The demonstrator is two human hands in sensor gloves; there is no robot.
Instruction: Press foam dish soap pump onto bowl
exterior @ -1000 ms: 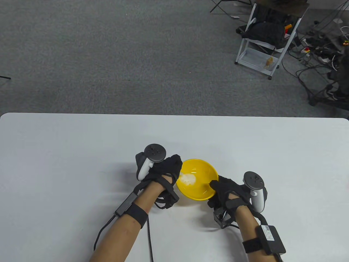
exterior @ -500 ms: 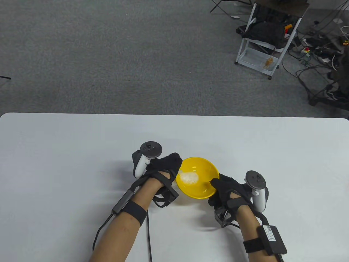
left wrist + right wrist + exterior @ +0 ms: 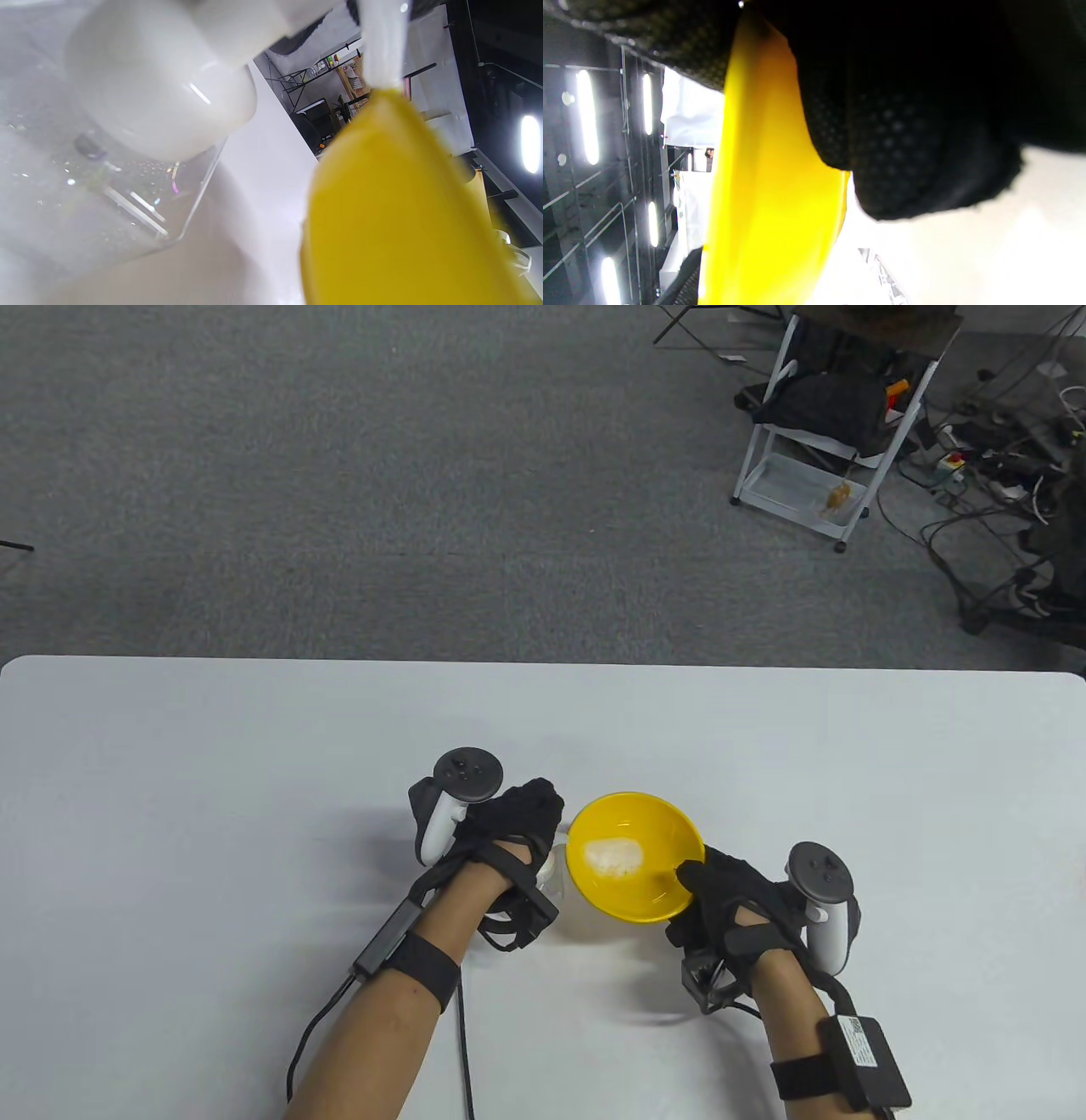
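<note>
A yellow bowl (image 3: 638,857) with a white blob of foam (image 3: 614,855) inside is held above the table. My right hand (image 3: 721,899) grips its near right rim, thumb inside the bowl; the right wrist view shows gloved fingers (image 3: 903,127) against the bowl's yellow outside (image 3: 763,190). My left hand (image 3: 509,823) rests on top of the soap pump, whose clear bottle (image 3: 556,878) peeks out below it. The left wrist view shows the white pump collar (image 3: 161,93), the clear bottle (image 3: 106,203) and the bowl's underside (image 3: 403,212) beside it.
The white table (image 3: 212,780) spreads wide around both hands. Cables run from my left forearm toward the near edge (image 3: 462,1052). Beyond the far edge lie grey carpet and a white cart (image 3: 814,432).
My right hand has moved the bowl to the right, away from the pump spout. The foam blob now sits nearer the bowl's middle. My left hand stays on the pump.
</note>
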